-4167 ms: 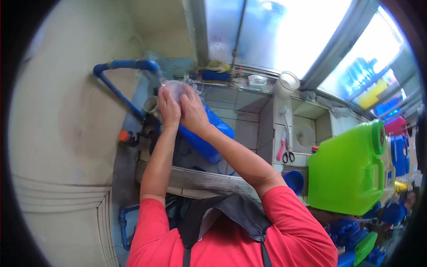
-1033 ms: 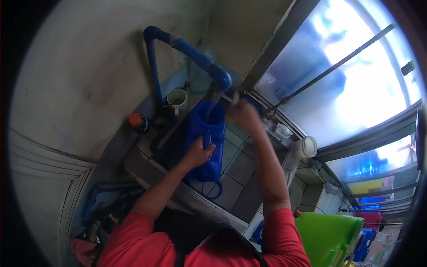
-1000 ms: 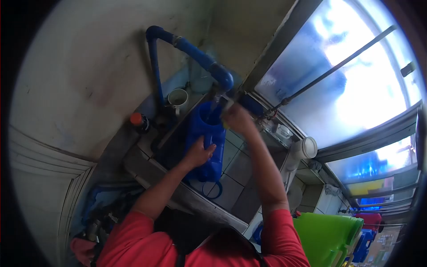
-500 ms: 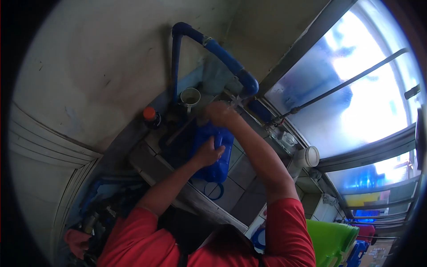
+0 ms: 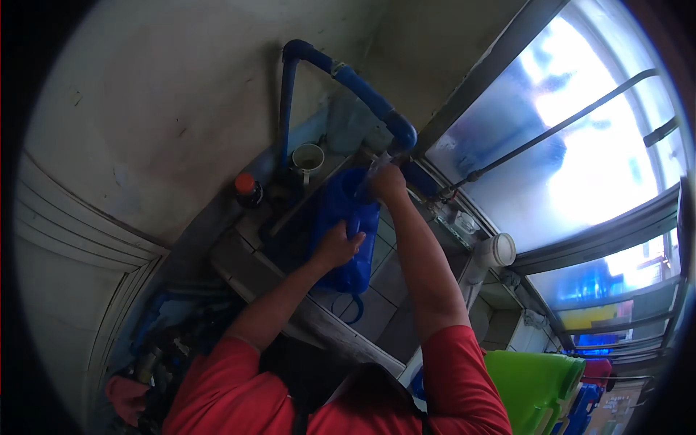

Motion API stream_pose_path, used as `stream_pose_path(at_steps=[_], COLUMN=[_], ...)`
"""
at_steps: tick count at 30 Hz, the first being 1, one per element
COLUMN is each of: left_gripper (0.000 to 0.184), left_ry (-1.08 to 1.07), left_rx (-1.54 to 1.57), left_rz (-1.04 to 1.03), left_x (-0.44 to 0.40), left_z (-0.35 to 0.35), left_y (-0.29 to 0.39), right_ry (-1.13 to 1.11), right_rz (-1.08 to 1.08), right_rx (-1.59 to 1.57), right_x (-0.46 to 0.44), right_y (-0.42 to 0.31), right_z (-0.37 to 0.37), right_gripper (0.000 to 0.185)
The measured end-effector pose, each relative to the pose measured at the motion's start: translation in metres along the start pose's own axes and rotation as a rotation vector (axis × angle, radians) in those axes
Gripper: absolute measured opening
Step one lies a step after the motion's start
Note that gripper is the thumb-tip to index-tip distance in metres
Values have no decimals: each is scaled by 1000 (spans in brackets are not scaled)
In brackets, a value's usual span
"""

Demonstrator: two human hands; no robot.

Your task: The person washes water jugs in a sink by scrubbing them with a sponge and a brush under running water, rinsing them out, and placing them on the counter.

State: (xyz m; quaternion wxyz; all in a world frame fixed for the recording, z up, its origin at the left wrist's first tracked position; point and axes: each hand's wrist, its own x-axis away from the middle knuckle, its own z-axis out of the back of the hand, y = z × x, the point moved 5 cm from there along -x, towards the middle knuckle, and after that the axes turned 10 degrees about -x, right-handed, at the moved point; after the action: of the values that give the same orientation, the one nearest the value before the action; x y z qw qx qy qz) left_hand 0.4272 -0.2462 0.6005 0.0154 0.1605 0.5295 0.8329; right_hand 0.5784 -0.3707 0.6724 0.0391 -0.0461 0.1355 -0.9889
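A blue jug (image 5: pixel 346 210) stands tilted in the tiled basin (image 5: pixel 373 308), its wide mouth facing up. My left hand (image 5: pixel 339 246) is wrapped round the jug's handle. At the right side of the mouth is my right hand (image 5: pixel 386 183), closed, under the end of the blue pipe (image 5: pixel 401 132). Water runs from the pipe past its fingers towards the jug. Whatever that hand holds is hidden by the hand and the splash. A blue ring (image 5: pixel 353 309) lies in the basin just below the jug.
A white mug (image 5: pixel 308 157) and an orange-capped bottle (image 5: pixel 247 185) stand left of the basin. To the right are a white container (image 5: pixel 498 250) and a large green jug (image 5: pixel 533 384). Frosted windows (image 5: pixel 536 138) rise behind the right ledge.
My right hand has moved from over the jug's mouth to its right side, uncovering the opening. My left hand has kept its hold on the handle. The view has shifted slightly.
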Motion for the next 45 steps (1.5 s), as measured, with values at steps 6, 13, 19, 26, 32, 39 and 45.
stream_pose_path(at_steps=[6,13,19,26,32,39,45], left_gripper=[34,54,54,33,33,44,35], left_ry=[4,61,367,-41,-217,272,-86], left_rx=[54,-181,-259,9,-92,-1101,-1244], left_rz=[-19,-244,-653,-98,-209,-513,-706], left_x=[4,-22,-25,-13,-55,-51,-105], left_z=[3,-18,-8,-4,29,51,-7], left_y=[7,-21,-16,-2,-15,112,90], right_ry=[-75,55,280,-366,407,-104,-178], right_rz=[-67,179,-139,503,309,-464,-406], right_rx=[-79,-114,-587,-215,-509,-542,-633], right_x=[56,57,16,44,125,301,362], right_y=[-22,-54,-51,-23,73,147,125], right_z=[69,-37,-47,-11,18,-166,-195], right_gripper=[29,26,36,29,29,26,47])
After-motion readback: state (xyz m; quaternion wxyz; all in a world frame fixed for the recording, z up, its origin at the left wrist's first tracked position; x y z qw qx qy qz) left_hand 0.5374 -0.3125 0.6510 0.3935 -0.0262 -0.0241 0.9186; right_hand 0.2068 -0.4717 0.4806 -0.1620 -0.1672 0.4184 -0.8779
